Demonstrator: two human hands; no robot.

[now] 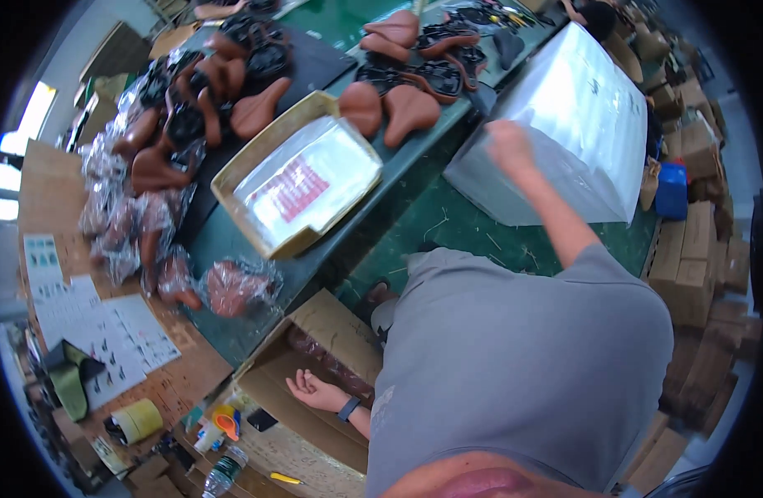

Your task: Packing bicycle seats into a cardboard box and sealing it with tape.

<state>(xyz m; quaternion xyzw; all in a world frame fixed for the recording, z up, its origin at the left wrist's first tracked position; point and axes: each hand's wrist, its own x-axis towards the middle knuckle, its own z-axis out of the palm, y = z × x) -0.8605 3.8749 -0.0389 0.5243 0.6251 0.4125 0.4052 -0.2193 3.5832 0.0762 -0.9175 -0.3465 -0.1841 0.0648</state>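
Observation:
My left hand point(316, 391), with a dark band at the wrist, hovers at the opening of a cardboard box point(348, 332). Its fingers are loosely bent and apart, and nothing shows in them. Inside that box lie brown items in clear wrap point(319, 349), partly hidden by a flap. My right hand point(510, 145) is stretched forward beside a large white block in plastic film point(576, 124); motion smears its fingers. On the green table, a shallow tan carton point(224, 189) holds a stack of clear plastic bags point(331, 158) with red print.
Brown bicycle saddles point(410, 112) lie beyond the carton, with more piled at the left, some bagged point(236, 286). Papers point(136, 332), a tape roll point(141, 421) and a bottle point(224, 469) are at lower left. Cardboard boxes point(688, 249) stack at right. Other people's arms show at the far edge.

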